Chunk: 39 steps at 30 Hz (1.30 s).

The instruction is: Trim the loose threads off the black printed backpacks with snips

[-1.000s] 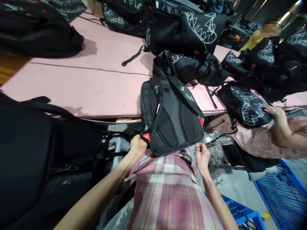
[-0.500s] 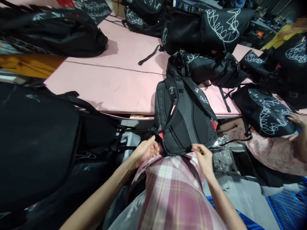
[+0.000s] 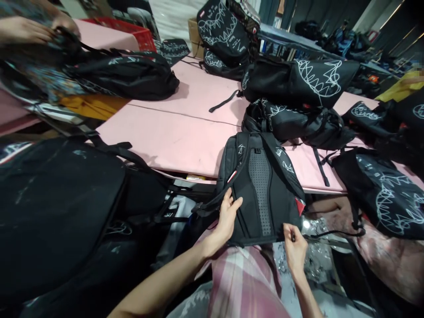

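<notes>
A black backpack (image 3: 243, 207) leans on the table's front edge before me, its back panel and shoulder straps facing up. Against its left side lies my left hand (image 3: 228, 218), fingers stretched out and thumb apart, touching the bag near a loose strap. My right hand (image 3: 296, 248) is closed at the lower right corner of the bag. A small dark stick-like thing (image 3: 293, 237) shows between its fingers, too small to name. At the bag's right side is a red triangular tab (image 3: 300, 206).
Several black bags with white scribbles, such as a large bag (image 3: 271, 84), lie on the pink table (image 3: 179, 137). Big black bags (image 3: 62, 212) fill my left. Another person's hands (image 3: 36, 31) handle a black bag at far left. A red crate (image 3: 142, 37) stands behind.
My left hand has moved up along the bag's left side. My right hand stays at the lower right edge. The view has tilted up, bringing the person at far left into sight.
</notes>
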Each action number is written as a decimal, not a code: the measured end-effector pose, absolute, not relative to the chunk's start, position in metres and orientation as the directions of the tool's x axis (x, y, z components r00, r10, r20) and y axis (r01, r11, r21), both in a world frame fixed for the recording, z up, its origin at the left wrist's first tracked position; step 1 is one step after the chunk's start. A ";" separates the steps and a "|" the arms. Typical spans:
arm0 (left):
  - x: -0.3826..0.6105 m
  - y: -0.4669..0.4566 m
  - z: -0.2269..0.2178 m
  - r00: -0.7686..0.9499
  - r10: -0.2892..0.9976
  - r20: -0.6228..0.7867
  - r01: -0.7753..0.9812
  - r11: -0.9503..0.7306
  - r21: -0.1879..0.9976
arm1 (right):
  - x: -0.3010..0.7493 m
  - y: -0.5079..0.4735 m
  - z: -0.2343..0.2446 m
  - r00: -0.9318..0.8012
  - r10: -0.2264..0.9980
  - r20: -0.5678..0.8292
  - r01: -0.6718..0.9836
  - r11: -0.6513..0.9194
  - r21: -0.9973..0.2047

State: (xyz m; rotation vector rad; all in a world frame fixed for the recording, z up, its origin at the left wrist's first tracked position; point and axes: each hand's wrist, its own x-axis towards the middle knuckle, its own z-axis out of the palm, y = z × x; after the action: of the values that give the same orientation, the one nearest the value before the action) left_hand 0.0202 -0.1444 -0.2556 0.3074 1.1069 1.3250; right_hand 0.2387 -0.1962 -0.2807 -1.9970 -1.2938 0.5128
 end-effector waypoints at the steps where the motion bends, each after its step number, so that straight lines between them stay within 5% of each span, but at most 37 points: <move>1: 0.023 -0.154 -0.258 -0.105 0.883 -0.458 -0.605 0.309 0.734 | 0.239 -0.197 -0.284 0.426 0.904 0.034 0.632 -0.270 -0.726; 6: 0.022 -0.182 -0.259 0.275 0.850 -0.450 -0.423 0.527 0.737 | 0.246 -0.195 -0.288 0.465 0.885 0.000 0.613 -0.322 -0.721; 12: -0.007 -0.120 -0.249 0.192 0.820 -0.539 -0.386 0.568 0.727 | 0.246 -0.187 -0.274 0.354 0.929 -0.105 0.614 -0.316 -0.724; 16: -0.015 -0.131 -0.257 0.460 0.708 -0.536 -0.102 0.642 0.760 | 0.255 -0.179 -0.261 0.324 0.932 -0.165 0.564 -0.330 -0.757; 20: -0.032 -0.123 -0.254 0.324 0.894 -0.310 0.251 0.234 0.939 | 0.247 -0.158 -0.237 0.330 0.936 -0.124 0.603 -0.309 -0.735; 24: -0.060 -0.071 -0.255 0.008 1.000 0.001 0.476 -0.005 0.880 | 0.211 -0.123 -0.220 0.213 0.976 -0.041 0.745 -0.189 -0.640; 30: -0.081 -0.029 -0.272 0.226 0.973 0.041 0.585 -0.169 0.793 | 0.162 -0.083 -0.222 -0.061 0.998 0.015 0.836 0.059 -0.545; 39: -0.076 -0.013 -0.260 0.325 0.940 0.102 0.672 -0.305 0.675 | 0.140 -0.051 -0.227 -0.299 0.945 0.134 0.850 0.327 -0.412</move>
State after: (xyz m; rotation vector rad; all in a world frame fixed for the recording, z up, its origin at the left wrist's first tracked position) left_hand -0.0757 -0.0134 -0.2599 2.0721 1.4145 0.6735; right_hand 0.1397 -0.0513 -0.2268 -1.5966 -2.2484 0.3756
